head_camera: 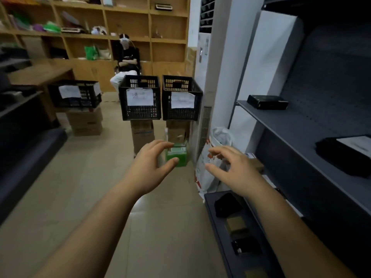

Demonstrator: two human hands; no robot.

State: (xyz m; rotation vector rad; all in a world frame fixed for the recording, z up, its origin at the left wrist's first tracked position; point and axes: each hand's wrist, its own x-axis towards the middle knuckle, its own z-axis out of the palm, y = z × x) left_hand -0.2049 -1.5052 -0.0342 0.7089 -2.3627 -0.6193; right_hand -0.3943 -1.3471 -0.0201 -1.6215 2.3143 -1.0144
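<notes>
Two black crates (140,114) stand beyond the green box (178,157) near the left hand (150,167).

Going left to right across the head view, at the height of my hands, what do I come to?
left hand → green box → right hand → flat black box lying on the grey shelf

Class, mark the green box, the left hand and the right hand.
green box (181,155): head view, front face.
left hand (150,167): head view, back of the hand.
right hand (234,169): head view, back of the hand.
</notes>
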